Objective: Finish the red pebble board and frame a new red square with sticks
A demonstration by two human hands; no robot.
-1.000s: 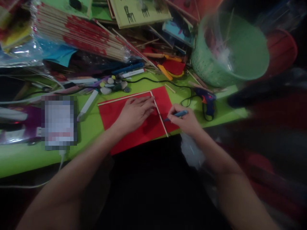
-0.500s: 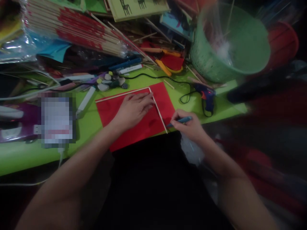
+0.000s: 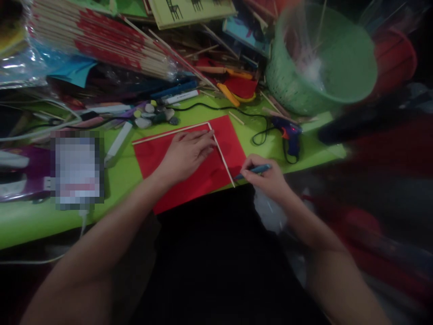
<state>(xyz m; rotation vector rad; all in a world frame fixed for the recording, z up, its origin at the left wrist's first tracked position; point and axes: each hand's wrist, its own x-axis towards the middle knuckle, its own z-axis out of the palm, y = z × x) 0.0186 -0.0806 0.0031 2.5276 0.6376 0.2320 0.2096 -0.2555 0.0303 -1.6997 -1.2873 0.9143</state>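
Note:
A red sheet (image 3: 182, 180) lies at the table's near edge, with two thin pale sticks (image 3: 223, 155) on it that meet at a corner near its far side. My left hand (image 3: 191, 151) rests palm down on the sheet, fingers stretched out, their tips on the right-hand stick. In my right hand (image 3: 265, 176) is a blue pen (image 3: 260, 169), pinched between thumb and fingers. Its tip points left, close to the lower end of that stick, by the sheet's right edge.
A blue glue gun (image 3: 289, 135) with a black cord lies right of the sheet. Behind stand a green bucket (image 3: 284, 85), a bundle of red-and-tan sticks (image 3: 101, 43) and orange-handled scissors (image 3: 228, 95). Pebbles (image 3: 144, 122), a white marker (image 3: 118, 142) and a blurred-out device (image 3: 77, 167) sit to the left.
The whole view has shifted slightly. Both hands, the pen and the sticks hold practically the same places on the sheet.

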